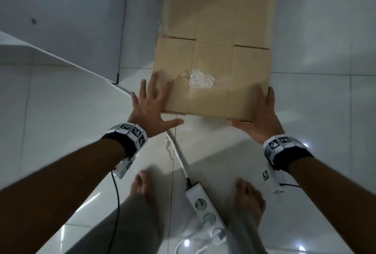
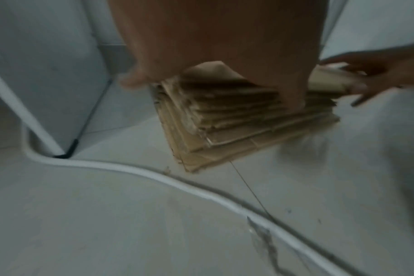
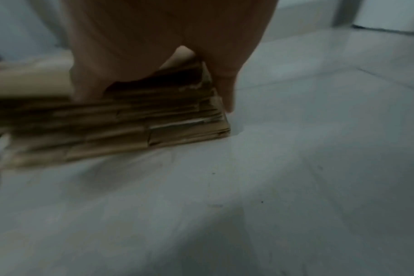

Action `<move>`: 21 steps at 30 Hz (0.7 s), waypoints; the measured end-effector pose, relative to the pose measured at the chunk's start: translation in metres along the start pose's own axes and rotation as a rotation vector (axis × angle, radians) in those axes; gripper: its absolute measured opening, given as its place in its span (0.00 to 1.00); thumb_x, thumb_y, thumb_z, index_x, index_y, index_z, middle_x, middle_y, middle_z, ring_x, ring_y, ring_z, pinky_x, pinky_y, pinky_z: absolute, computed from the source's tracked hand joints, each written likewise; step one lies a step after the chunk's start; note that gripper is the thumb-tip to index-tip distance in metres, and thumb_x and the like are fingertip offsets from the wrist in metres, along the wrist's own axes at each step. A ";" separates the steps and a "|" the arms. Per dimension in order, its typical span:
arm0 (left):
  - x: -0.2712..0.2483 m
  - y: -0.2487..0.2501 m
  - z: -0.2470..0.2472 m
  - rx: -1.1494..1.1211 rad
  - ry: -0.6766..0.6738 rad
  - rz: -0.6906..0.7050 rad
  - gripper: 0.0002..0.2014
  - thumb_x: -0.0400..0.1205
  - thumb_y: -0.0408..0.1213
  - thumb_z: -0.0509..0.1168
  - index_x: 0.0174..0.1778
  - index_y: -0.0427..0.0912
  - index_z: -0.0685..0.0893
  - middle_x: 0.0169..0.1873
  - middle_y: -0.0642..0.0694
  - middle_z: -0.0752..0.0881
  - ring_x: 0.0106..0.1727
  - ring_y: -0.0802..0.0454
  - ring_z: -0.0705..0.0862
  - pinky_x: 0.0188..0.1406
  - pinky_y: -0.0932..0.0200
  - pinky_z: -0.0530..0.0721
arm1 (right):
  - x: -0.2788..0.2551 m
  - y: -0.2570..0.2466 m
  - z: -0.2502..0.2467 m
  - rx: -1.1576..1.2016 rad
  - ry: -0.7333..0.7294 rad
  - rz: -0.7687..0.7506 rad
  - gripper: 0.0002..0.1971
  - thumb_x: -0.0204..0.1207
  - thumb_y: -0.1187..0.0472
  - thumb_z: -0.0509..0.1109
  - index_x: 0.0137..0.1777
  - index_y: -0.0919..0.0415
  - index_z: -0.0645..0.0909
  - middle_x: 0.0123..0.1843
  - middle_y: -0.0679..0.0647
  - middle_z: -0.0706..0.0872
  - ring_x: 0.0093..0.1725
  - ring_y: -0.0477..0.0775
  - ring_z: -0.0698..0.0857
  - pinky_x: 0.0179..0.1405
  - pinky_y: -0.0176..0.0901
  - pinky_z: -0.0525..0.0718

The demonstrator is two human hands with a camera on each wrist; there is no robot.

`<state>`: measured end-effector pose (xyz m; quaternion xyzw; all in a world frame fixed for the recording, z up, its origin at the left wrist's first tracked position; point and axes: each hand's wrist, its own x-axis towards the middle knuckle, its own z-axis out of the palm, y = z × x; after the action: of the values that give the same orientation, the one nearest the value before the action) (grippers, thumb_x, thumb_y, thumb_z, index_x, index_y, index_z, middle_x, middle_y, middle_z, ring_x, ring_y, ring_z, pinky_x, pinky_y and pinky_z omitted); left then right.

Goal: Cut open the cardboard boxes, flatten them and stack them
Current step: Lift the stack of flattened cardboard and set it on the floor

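A stack of flattened brown cardboard boxes (image 1: 213,50) lies on the white tiled floor, with a patch of clear tape on its top sheet. My left hand (image 1: 151,103) rests on the near left corner with its fingers spread flat. My right hand (image 1: 262,115) cups the near right corner, thumb along the front edge and fingers along the right side. The left wrist view shows the layered stack (image 2: 236,130) under my left hand (image 2: 213,46), and my right hand (image 2: 378,74) beyond. From the right wrist, my right hand (image 3: 154,37) straddles the corner of the stack (image 3: 106,127).
A white power strip (image 1: 205,207) lies between my bare feet (image 1: 142,186), and its white cable (image 1: 179,152) runs along the floor toward the stack's near left corner. A white panel (image 1: 61,19) stands at the left. White tiles lie to the right of the stack.
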<state>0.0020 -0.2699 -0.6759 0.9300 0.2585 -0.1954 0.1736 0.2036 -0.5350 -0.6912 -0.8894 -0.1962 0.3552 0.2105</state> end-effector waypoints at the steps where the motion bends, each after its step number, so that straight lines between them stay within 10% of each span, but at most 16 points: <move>1: 0.001 0.000 0.009 0.081 0.007 0.038 0.63 0.67 0.83 0.60 0.89 0.61 0.33 0.89 0.43 0.30 0.88 0.25 0.39 0.79 0.13 0.51 | -0.001 0.003 0.005 -0.085 0.033 -0.041 0.65 0.60 0.27 0.79 0.86 0.35 0.36 0.89 0.49 0.29 0.86 0.73 0.58 0.79 0.72 0.68; 5: 0.014 -0.005 0.038 0.185 0.107 0.101 0.63 0.65 0.87 0.55 0.91 0.58 0.42 0.90 0.41 0.39 0.87 0.19 0.43 0.76 0.10 0.52 | 0.006 0.018 0.027 -0.416 0.221 -0.236 0.58 0.66 0.17 0.61 0.89 0.40 0.38 0.88 0.62 0.27 0.85 0.78 0.32 0.76 0.87 0.44; 9: 0.029 -0.017 0.053 0.149 0.200 0.158 0.58 0.64 0.80 0.67 0.87 0.53 0.59 0.87 0.34 0.57 0.82 0.15 0.58 0.71 0.09 0.64 | 0.022 0.027 0.048 -0.491 0.211 -0.361 0.58 0.65 0.17 0.62 0.90 0.47 0.51 0.90 0.63 0.37 0.86 0.78 0.37 0.73 0.92 0.53; 15: 0.071 -0.028 0.041 0.006 0.238 0.061 0.62 0.54 0.74 0.80 0.82 0.58 0.61 0.85 0.40 0.57 0.73 0.29 0.68 0.40 0.28 0.90 | 0.088 0.011 0.031 -0.566 0.253 -0.444 0.64 0.52 0.17 0.71 0.87 0.47 0.56 0.89 0.64 0.52 0.85 0.80 0.53 0.69 0.86 0.71; 18: 0.078 -0.034 0.043 0.049 0.315 0.103 0.62 0.55 0.77 0.76 0.83 0.55 0.62 0.84 0.37 0.59 0.74 0.25 0.68 0.52 0.19 0.85 | 0.095 0.009 0.029 -0.615 0.299 -0.454 0.65 0.52 0.15 0.68 0.88 0.47 0.55 0.90 0.64 0.51 0.85 0.80 0.53 0.70 0.85 0.70; 21: 0.067 -0.033 0.047 0.170 0.482 0.153 0.60 0.60 0.79 0.72 0.85 0.51 0.62 0.85 0.32 0.60 0.83 0.17 0.57 0.76 0.10 0.50 | 0.076 0.015 0.039 -0.569 0.442 -0.431 0.63 0.55 0.13 0.65 0.87 0.49 0.59 0.89 0.67 0.50 0.86 0.80 0.49 0.75 0.87 0.51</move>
<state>0.0241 -0.2355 -0.7536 0.9778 0.2039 0.0242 0.0425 0.2297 -0.5000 -0.7664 -0.9056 -0.4181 0.0352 0.0628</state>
